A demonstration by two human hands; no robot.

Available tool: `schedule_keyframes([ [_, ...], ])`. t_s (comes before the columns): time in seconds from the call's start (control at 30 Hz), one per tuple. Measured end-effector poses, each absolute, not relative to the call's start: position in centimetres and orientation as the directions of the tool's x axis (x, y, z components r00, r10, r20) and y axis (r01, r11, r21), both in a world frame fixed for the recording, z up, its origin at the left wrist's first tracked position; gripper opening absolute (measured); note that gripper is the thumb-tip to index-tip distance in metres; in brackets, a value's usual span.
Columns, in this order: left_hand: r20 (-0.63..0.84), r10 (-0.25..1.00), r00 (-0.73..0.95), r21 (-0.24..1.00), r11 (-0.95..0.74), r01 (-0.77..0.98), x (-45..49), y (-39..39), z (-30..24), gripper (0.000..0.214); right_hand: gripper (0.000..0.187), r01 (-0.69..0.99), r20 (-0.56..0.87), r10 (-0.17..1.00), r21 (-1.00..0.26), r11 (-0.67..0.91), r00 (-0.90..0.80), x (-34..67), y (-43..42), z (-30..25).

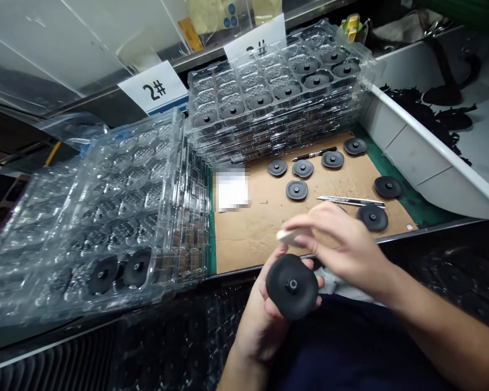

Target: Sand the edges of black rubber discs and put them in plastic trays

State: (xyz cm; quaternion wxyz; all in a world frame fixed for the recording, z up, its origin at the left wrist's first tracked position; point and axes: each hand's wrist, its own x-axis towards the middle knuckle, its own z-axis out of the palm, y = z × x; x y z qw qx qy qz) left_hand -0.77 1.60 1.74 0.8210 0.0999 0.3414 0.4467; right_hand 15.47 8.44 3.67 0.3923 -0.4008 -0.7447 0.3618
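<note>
My left hand [271, 304] holds a black rounded disc [299, 296] from beneath, its small central stub facing up and its fingertips showing at the disc's right edge. Just above it, my right hand [338, 241] pinches a small pale block [292, 237], slightly blurred; its exact kind does not show. The block is over the disc's upper edge, and I cannot tell whether the two touch. Beyond my hands, several similar discs [296, 190] lie on a cardboard sheet [244, 244]. A slim silver craft knife [350, 201] lies behind my right hand.
Stacked clear plastic trays stand at the left [122, 179] and back [269, 108], some pockets holding discs. A black pen [313, 154] and white paper [232, 187] are on the cardboard. On the right, a white bin [415, 130] holds black scraps [424, 117].
</note>
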Motion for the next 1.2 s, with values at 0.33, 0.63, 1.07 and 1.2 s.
schedule_keyframes([
  [0.33,-0.457,0.838,0.298,0.421,0.499,-0.757,-2.2,1.3,0.9,0.072,0.037,0.034,-0.486,0.784,-0.857,-0.515,-0.387,17.3,4.3,-5.2],
  [0.63,-0.48,0.851,0.212,0.41,0.432,-0.804,-2.6,1.2,0.3,0.056,0.031,-0.01,-0.44,0.834,-0.883,-0.47,-0.333,16.1,4.0,-3.9],
  [1.07,-0.504,0.859,0.095,0.489,0.375,-0.788,-2.4,1.0,0.3,0.062,0.031,-0.45,-0.519,0.739,-0.587,-0.673,-0.429,16.0,3.5,-3.2],
  [1.2,-0.516,0.852,0.087,0.502,0.383,-0.775,-2.1,0.9,0.3,0.063,0.045,-0.496,-0.492,0.712,-0.511,-0.702,-0.501,16.2,3.3,-3.6],
])
